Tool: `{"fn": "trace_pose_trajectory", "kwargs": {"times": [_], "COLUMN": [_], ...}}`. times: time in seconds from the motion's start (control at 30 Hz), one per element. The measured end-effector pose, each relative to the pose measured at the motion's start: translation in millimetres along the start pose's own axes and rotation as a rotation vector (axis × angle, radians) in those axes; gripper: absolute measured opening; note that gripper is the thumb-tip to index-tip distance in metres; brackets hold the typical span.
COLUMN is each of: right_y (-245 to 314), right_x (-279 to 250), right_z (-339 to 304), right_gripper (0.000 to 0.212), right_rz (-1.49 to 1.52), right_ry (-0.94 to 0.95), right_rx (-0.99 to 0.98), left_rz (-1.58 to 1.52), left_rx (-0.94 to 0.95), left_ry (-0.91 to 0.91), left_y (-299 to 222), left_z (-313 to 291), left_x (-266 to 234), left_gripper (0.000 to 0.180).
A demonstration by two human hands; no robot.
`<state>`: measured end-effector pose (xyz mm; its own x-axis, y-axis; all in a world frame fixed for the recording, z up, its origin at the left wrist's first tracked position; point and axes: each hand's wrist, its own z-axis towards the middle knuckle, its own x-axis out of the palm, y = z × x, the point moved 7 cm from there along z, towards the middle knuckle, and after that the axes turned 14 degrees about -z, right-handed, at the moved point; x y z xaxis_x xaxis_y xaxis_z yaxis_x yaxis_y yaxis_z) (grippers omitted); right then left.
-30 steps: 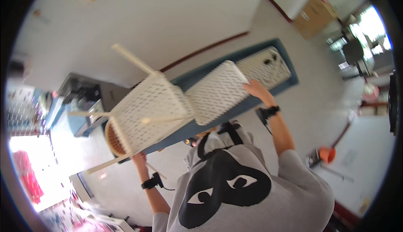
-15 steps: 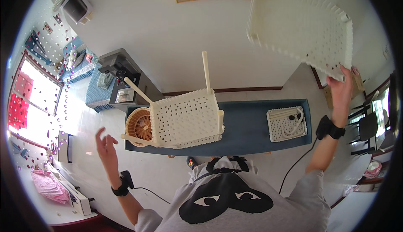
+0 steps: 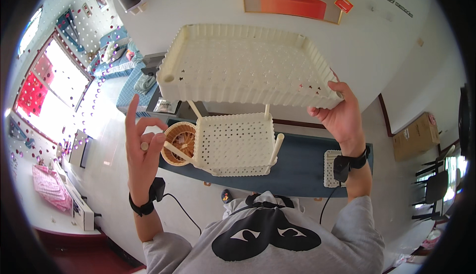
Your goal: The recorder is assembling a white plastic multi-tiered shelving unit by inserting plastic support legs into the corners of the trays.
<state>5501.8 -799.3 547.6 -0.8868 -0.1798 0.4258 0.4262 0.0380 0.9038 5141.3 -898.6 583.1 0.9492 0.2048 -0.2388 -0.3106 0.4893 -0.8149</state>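
The right hand (image 3: 342, 118) has swung the tray (image 3: 238, 66) (cream, perforated) leftward.

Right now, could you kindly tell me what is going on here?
A person's right hand grips a corner of a large cream tray, held in the air. On a blue table, a similar tray with upright legs stands beside a wicker basket. The left hand is raised, partly curled, near one leg; whether it grips anything is unclear. A smaller tray sits at the table's right end.
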Motion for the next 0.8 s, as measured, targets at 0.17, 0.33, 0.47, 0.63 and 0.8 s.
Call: {"fn": "trace_pose_trajectory", "kwargs": {"times": [0.17,0.33,0.47,0.63,0.8], "right_y": [-16.3,-40.4,-57.4,-78.5,-91.1], "right_x": [11.4,19.9,23.7,21.8,45.5], "right_z": [-2.6,-7.1,-12.1,-13.7,-16.3], "right_gripper": [0.056,0.07,0.077,0.077,0.083], "right_rz": [-0.071,-0.148,-0.132,-0.332,-0.366], "right_ry": [0.071,0.134,0.164,0.149,0.217], "right_rx": [-0.033,-0.081,-0.058,-0.183,-0.182], "left_rz": [-0.049,0.075,0.158,0.053,0.047], "left_rx": [-0.018,-0.158,-0.246,-0.148,-0.09], "left_ry": [0.002,0.067,0.085,0.024,-0.051], "left_y": [8.7,26.9,36.2,49.0,70.0], "left_z": [-0.3,-11.9,-13.5,-22.3,-43.1], "left_x": [7.0,-2.4,-7.6,-16.9,-41.7], "left_gripper": [0.069,0.056,0.051,0.047,0.05]}}
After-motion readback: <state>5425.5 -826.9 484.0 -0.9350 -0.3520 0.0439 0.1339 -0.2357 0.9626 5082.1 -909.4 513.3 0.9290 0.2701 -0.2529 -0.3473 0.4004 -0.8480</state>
